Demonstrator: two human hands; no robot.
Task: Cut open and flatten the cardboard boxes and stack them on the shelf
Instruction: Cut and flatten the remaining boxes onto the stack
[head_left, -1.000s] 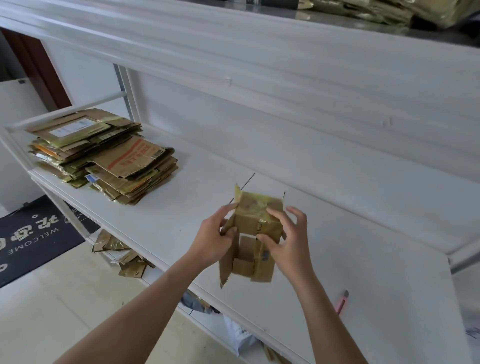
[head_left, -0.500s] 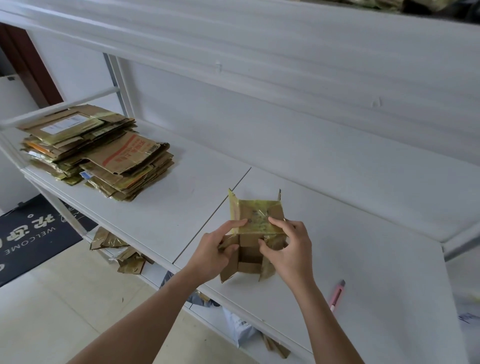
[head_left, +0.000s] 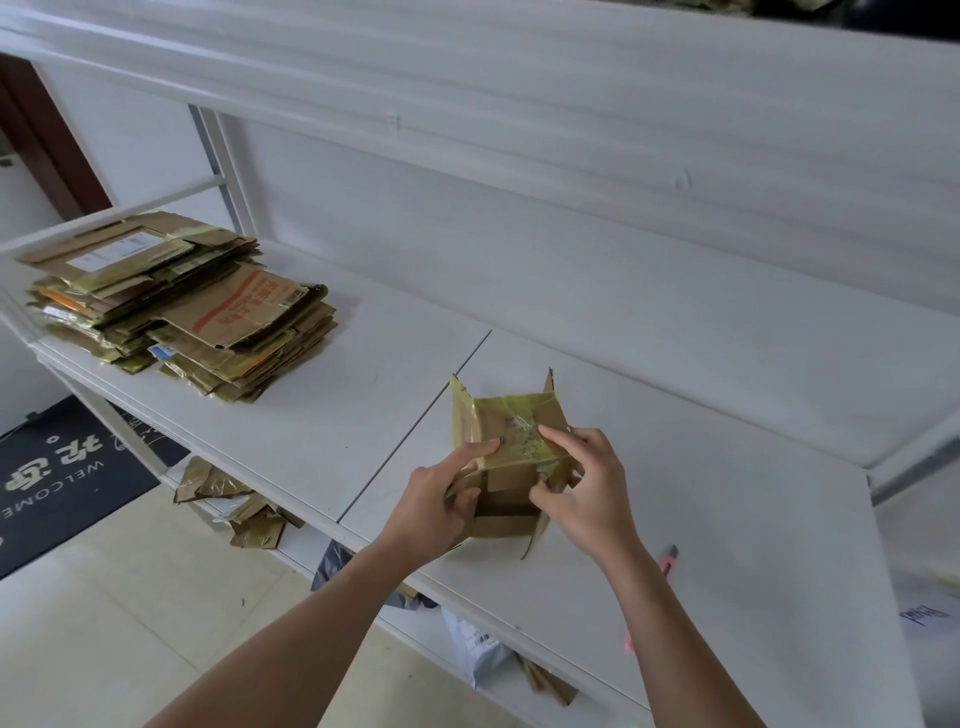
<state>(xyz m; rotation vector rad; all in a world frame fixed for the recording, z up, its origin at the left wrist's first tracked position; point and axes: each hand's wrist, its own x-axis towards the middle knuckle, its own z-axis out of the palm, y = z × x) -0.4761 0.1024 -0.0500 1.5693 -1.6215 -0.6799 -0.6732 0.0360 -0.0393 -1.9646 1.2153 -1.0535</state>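
A small brown cardboard box with shiny yellow tape on its top (head_left: 511, 457) is held over the near edge of the long white shelf (head_left: 727, 519), a little right of the middle. It is already cut open, and its flaps stick up at the far side and hang down at the near side.

The left hand (head_left: 436, 506) grips the left side of the box, with one finger stretched across the taped flap. The right hand (head_left: 584, 491) pinches the right side, one finger resting on the tape and the others curled around the wall. Both hands are closed on the box.

The box looks very light and thin (one hand could likely lift it). The card should bend easily along its folds but stay stiff between them. The tape looks smooth, so fingers might slip there. A better hold is probably on the bare brown walls near the corners, pushing two opposite corners together so it folds flat.

Far to the left on the same shelf sits a tall stack of flattened brown cardboard boxes (head_left: 182, 306), well apart from the hands. A pink box cutter (head_left: 667, 561) lies just right of the right arm.
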